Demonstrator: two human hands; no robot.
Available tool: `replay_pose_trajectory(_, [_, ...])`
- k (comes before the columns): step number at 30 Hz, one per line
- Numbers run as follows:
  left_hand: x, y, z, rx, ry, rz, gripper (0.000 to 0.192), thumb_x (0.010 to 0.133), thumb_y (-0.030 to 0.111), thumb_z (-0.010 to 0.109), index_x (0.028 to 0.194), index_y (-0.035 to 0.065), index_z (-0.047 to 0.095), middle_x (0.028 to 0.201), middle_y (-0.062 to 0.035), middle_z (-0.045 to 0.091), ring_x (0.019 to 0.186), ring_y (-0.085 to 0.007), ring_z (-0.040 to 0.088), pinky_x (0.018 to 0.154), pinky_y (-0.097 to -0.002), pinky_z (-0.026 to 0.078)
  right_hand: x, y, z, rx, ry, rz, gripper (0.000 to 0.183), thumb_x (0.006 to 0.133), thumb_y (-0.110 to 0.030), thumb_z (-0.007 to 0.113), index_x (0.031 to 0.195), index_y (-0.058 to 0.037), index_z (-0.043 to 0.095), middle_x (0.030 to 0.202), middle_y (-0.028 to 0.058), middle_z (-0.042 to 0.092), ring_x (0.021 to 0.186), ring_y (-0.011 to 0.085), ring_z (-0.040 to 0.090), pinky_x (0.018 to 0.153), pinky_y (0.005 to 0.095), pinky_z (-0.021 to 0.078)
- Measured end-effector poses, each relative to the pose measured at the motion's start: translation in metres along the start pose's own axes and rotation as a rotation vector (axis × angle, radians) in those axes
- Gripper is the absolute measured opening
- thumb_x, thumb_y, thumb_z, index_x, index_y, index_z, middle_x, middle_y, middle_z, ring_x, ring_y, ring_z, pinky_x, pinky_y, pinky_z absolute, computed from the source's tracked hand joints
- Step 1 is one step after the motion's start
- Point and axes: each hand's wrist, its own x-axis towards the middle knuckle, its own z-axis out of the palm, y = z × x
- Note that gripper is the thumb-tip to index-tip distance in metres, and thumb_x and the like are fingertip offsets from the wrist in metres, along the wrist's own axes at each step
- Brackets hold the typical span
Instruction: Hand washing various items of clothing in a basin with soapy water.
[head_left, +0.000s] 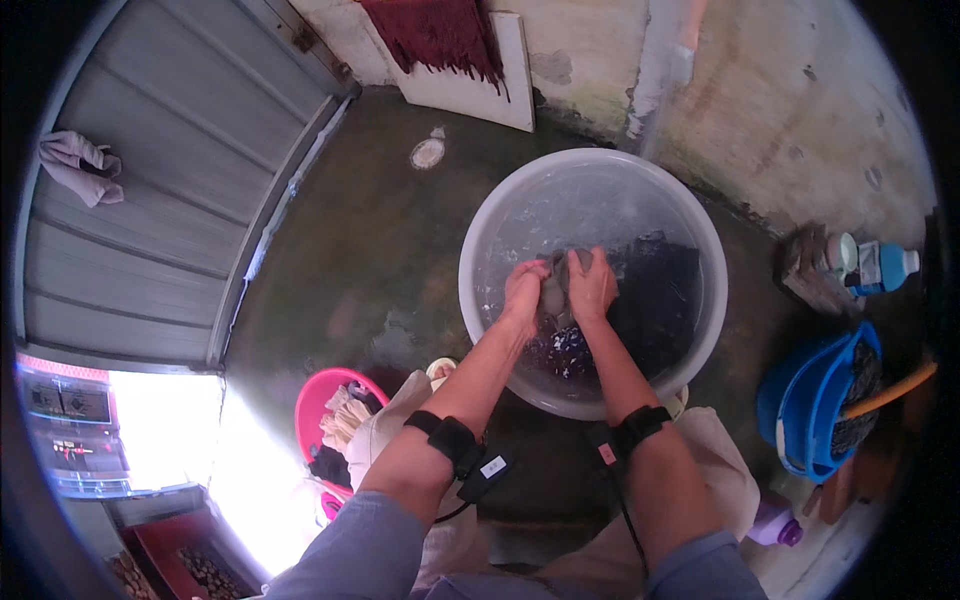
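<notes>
A large round pale plastic tub (474, 300) stands on the floor before me, holding cloudy water (570, 202). Over its middle, my left hand (526, 289) and my right hand (592, 285) grip a bunched grey cloth (555, 289) between them. The cloth hangs at the water's surface; how far it goes under is unclear. A dark cloth (652, 277) lies spread in the water to the right of my right hand. Light flecks, perhaps suds, float just below the held cloth.
Left of my legs stands a pink basin (306, 409) with several garments (346, 420). To the right are a blue bucket (795, 397) with a mop handle (892, 390), a blue bottle (889, 268) and a purple bottle (776, 525). The wet floor has a drain (427, 154).
</notes>
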Motion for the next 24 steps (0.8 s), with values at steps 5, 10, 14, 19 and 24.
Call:
replay_pose_trajectory(5, [0.011, -0.013, -0.046, -0.003, 0.093, -0.359, 0.069, 0.084, 0.05, 0.04, 0.137, 0.0118, 0.018, 0.143, -0.0112, 0.014, 0.131, -0.0362, 0.012, 0.099, -0.0596, 0.013, -0.033, 0.029, 0.016, -0.095, -0.254, -0.137, 0.058, 0.066, -0.05, 0.066, 0.11, -0.0161, 0.05, 0.114, 0.016, 0.045, 0.098, 0.0372, 0.051, 0.077, 0.0461, 0.0429])
replay_pose_trajectory(10, [0.022, -0.057, -0.042, -0.022, -0.039, -0.506, 0.068, 0.085, 0.054, 0.034, 0.138, 0.0137, 0.017, 0.143, -0.011, 0.016, 0.13, -0.0368, 0.013, 0.097, -0.0624, 0.012, -0.036, 0.089, 0.045, -0.434, -0.363, -0.104, 0.043, 0.064, -0.029, 0.069, 0.103, -0.0162, 0.055, 0.107, 0.0146, 0.049, 0.094, 0.0352, 0.053, 0.078, 0.0438, 0.0431])
replay_pose_trajectory(14, [0.011, -0.034, -0.041, -0.275, -0.139, -0.7, 0.069, 0.084, 0.06, 0.025, 0.137, 0.0153, 0.021, 0.142, -0.0111, 0.019, 0.128, -0.0374, 0.02, 0.096, -0.0639, 0.014, -0.046, 0.003, 0.007, 0.104, -0.095, -0.272, 0.026, 0.059, -0.016, 0.066, 0.082, -0.007, 0.054, 0.103, 0.0119, 0.049, 0.092, 0.0327, 0.052, 0.077, 0.0404, 0.0425])
replay_pose_trajectory(19, [0.01, 0.008, -0.047, -0.452, -0.29, -0.454, 0.056, 0.086, 0.05, 0.035, 0.121, 0.007, 0.041, 0.118, -0.0135, 0.047, 0.109, -0.0296, 0.046, 0.093, -0.0474, 0.035, -0.051, -0.075, -0.023, 0.451, -0.13, -0.667, 0.02, 0.06, -0.008, 0.062, 0.076, -0.0019, 0.054, 0.104, 0.0142, 0.051, 0.093, 0.0329, 0.05, 0.077, 0.0382, 0.0424])
replay_pose_trajectory(24, [0.005, 0.024, -0.01, -0.454, 0.032, -0.179, 0.035, 0.09, 0.022, 0.03, 0.111, 0.0008, 0.048, 0.107, -0.014, 0.053, 0.099, -0.0264, 0.052, 0.086, -0.04, 0.041, -0.036, -0.076, -0.022, 0.627, -0.002, -0.445, 0.019, 0.068, -0.012, 0.065, 0.078, -0.0012, 0.053, 0.091, 0.0142, 0.058, 0.084, 0.0313, 0.056, 0.073, 0.036, 0.0441])
